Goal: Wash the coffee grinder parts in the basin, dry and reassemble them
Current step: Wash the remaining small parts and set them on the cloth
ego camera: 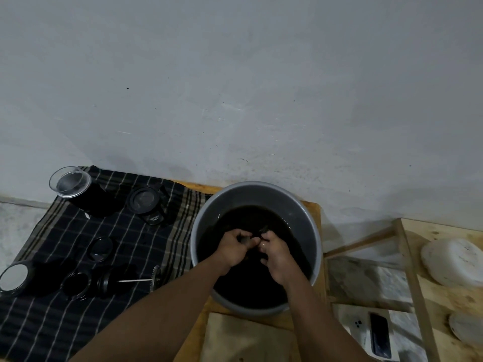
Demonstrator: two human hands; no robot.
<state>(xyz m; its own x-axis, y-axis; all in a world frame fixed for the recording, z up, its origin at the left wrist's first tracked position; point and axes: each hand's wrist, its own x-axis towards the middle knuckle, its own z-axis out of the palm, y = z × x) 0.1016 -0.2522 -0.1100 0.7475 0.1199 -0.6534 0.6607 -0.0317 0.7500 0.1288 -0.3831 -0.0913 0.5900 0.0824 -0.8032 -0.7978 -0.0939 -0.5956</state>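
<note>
Fingers (244, 237) of both hands curled around a small dark part, low in the grey basin (315, 228) of dark water (251, 288).

Small part pinched between left hand (232, 248) and right hand (277, 254) — mostly covered by fingers, too dim to id. Basin (317, 246) water too dark to see the bottom. Both forearms cut off at btm edge. Black phone (380, 335) partly cut off at btm. White-lidded jar (13, 279) clipped by left edge — dark parts beside it blur together.
</note>
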